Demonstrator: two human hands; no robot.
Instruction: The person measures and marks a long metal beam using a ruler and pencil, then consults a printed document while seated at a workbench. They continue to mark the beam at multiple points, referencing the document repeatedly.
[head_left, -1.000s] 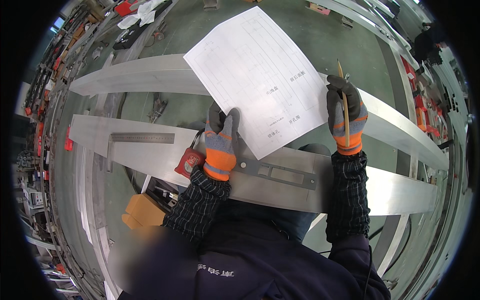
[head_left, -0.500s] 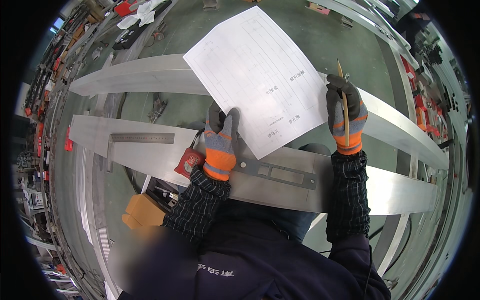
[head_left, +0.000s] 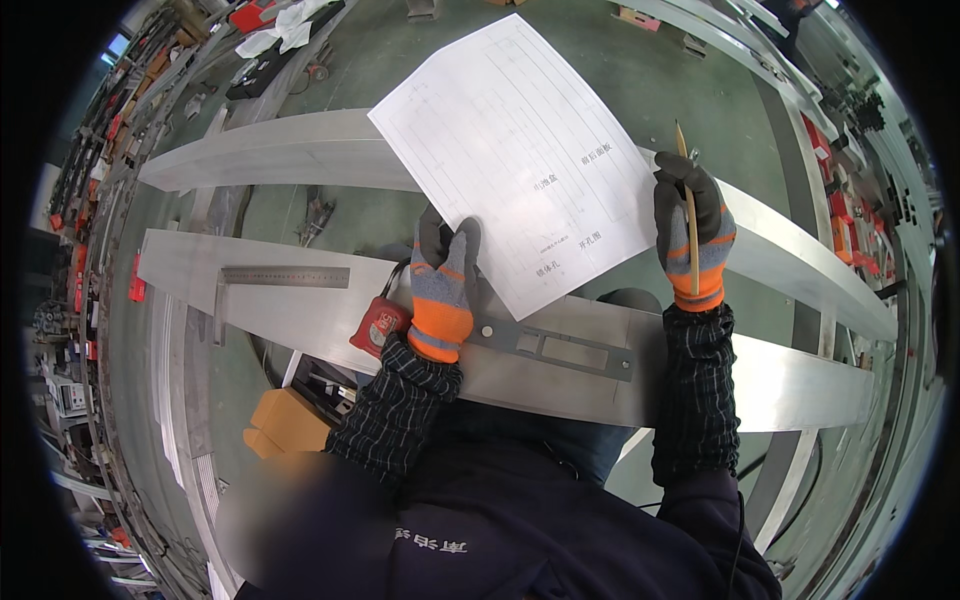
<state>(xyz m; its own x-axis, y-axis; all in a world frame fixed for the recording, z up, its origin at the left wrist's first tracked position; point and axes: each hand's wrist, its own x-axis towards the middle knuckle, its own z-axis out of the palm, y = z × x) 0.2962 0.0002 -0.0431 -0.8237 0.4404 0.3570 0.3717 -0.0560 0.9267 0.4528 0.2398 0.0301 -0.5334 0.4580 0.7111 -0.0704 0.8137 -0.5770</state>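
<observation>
A white sheet of paper with a printed line drawing [head_left: 520,150] is held up over the metal beams. My left hand [head_left: 443,280], in a grey and orange work glove, pinches its lower left edge, thumb on top. My right hand [head_left: 693,230], gloved alike, is closed around a pencil [head_left: 691,235] whose tip points away from me. Its fingers meet the sheet's right edge; whether they grip it is hidden. Below the sheet, a grey slotted metal template [head_left: 550,347] lies on the near beam [head_left: 780,378]. A red tape measure [head_left: 380,325] sits beside my left wrist.
A steel square [head_left: 285,277] lies on the near beam's left part. Another long beam [head_left: 270,150] runs behind it. An open cardboard box [head_left: 287,422] stands at lower left. Racks with parts line both sides, and a black case [head_left: 275,60] is at far left.
The sheet has shifted very slightly to the right. Both hands keep their grip and stay almost in place.
</observation>
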